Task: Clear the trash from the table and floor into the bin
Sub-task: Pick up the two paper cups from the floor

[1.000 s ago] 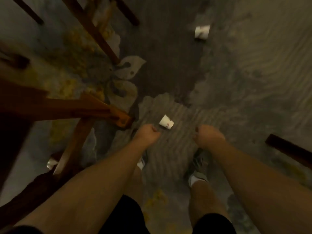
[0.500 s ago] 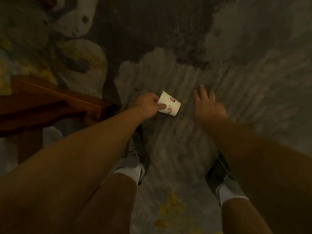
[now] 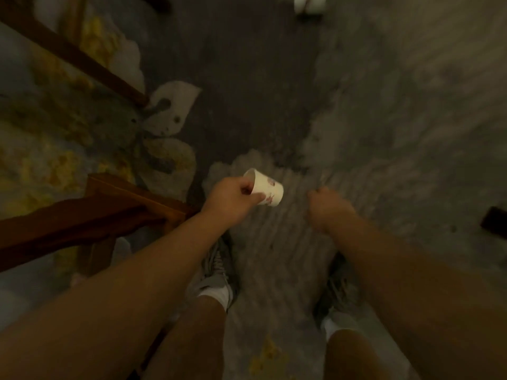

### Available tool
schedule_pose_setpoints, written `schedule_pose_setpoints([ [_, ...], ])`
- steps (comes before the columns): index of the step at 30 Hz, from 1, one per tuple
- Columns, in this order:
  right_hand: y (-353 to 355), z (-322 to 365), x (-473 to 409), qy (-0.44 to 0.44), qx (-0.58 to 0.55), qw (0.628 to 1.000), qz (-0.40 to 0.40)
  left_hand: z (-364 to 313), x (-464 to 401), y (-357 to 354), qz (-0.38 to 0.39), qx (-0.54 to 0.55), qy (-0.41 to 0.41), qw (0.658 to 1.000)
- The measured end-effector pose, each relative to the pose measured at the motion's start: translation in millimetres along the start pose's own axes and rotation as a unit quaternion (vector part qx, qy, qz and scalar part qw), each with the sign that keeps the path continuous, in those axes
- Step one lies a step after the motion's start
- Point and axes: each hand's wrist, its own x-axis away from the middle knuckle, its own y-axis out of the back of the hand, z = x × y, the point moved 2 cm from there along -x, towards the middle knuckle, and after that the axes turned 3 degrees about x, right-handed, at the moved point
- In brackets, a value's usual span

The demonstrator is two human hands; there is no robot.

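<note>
A white paper cup (image 3: 264,190), likely light and easily crushed, lies tipped in the left hand (image 3: 230,202), pinched at its rim above the worn floor (image 3: 397,119). Right of the cup, the right hand (image 3: 327,208) is curled shut, empty. Another cup (image 3: 310,3) lies far beyond.

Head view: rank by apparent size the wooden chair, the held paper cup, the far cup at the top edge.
1. wooden chair, by far the largest.
2. paper cup in the left hand.
3. far cup, cut off by the frame; it lies farther away, so true size versus the held cup is unsure.
</note>
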Motion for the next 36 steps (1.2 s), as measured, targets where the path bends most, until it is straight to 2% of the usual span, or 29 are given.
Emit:
schedule_pose_setpoints([
  [4, 77.9, -15.8, 88.7, 0.029, -0.027, 0.999, -0.019, -66.4, 64.2, 47.9, -0.041, -0.006, -0.002, 0.999],
  [9, 170.4, -25.0, 181.4, 0.05, 0.007, 0.995, -0.086, -137.1, 128.9, 100.0, -0.076, 0.008, -0.009, 0.997],
  [15, 264.2, 5.2, 220.4, 0.054, 0.024, 0.992, -0.114, -191.9, 141.3, 163.2, -0.133, 0.063, -0.026, 0.989],
  [21, 324.0, 50.5, 192.8, 0.032, 0.069, 0.993, -0.089, -208.9, 86.7, 230.0, -0.128, 0.097, -0.035, 0.986],
  [26, 366.3, 71.8, 144.9, 0.003, 0.078, 0.993, -0.087, -196.6, 42.4, 261.5, -0.12, 0.101, -0.005, 0.988],
  [36, 431.9, 62.0, -52.5, 0.003, 0.143, 0.983, -0.116, -160.5, -81.2, 243.6, -0.114, 0.146, 0.071, 0.98],
])
